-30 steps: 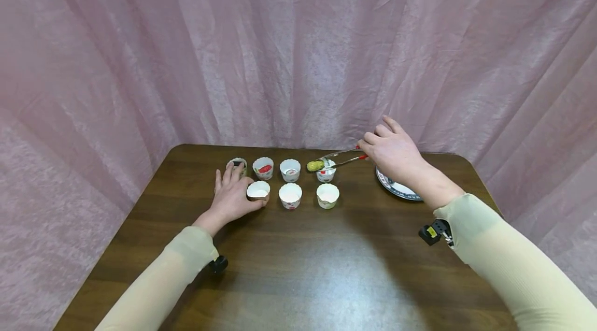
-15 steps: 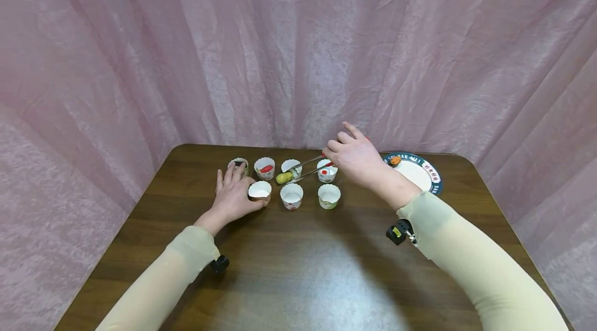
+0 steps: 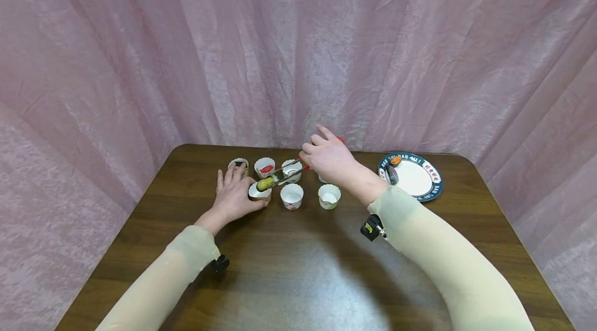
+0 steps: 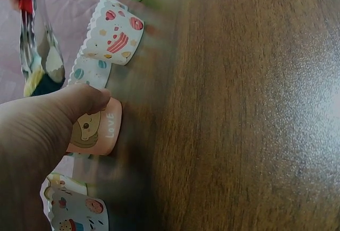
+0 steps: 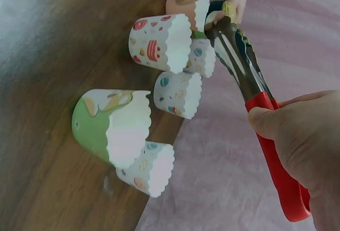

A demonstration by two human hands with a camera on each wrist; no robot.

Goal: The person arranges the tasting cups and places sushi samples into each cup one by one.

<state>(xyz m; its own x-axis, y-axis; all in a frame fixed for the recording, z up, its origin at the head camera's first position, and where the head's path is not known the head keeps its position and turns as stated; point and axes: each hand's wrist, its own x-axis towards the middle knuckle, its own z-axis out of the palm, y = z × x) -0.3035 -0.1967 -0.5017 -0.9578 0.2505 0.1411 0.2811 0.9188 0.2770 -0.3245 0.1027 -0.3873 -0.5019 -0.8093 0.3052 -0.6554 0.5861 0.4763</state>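
My right hand (image 3: pixel 328 160) grips a pair of metal tongs (image 5: pixel 241 71) by the red handles. Between the tong tips is a yellow-green ridged piece (image 3: pixel 265 184) with a dark band. It hangs right over the mouth of an orange paper baking cup (image 4: pixel 110 126) marked LOVE. My left hand (image 3: pixel 230 200) holds that cup at the left of the front row, thumb pressed on its near side in the left wrist view. Behind the fingers, a cup with something dark inside (image 3: pixel 238 163) is partly covered.
In the back row one cup holds a red piece (image 3: pixel 267 169). White cups (image 3: pixel 292 196) and a green cup (image 3: pixel 329 197) stand to the right. A blue-rimmed plate (image 3: pixel 436 186) bears an orange-topped piece (image 3: pixel 395 160) and a dark one (image 3: pixel 392 174). A pink curtain hangs behind the table.
My right hand has swung left with the tongs, carrying the yellow-green piece from the rightmost back cup to above the orange cup. The plate has come into fuller view. My left hand has stayed put.
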